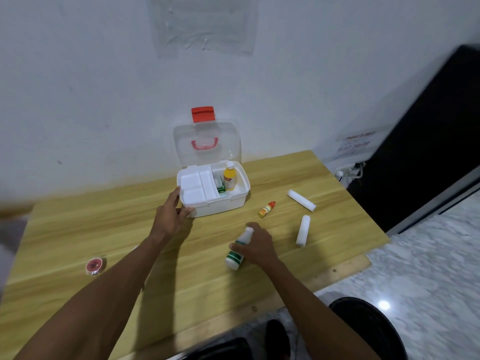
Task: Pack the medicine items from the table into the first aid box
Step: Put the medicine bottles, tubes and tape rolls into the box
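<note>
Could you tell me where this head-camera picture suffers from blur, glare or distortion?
In the head view, the left edge and the dark panel at right are smeared; a bright glare spot sits on the marble floor; the wide lens bows the table edges; the forearms cast soft shadows; the first aid box stays fairly sharp.

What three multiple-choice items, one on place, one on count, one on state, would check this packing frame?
1. Where does the yellow bottle stand?
A. On the table by the rolls
B. Inside the first aid box
C. In the left hand

2. How many white rolls lie on the table?
A. One
B. Two
C. Four

3. How is the box lid?
A. Raised open
B. Shut and latched
C. Lying detached on the table

Answers:
1 B: the yellow bottle stands upright in the first aid box.
2 B: one white roll and a second lie apart on the table.
3 A: the clear lid stands raised behind the box.
</note>
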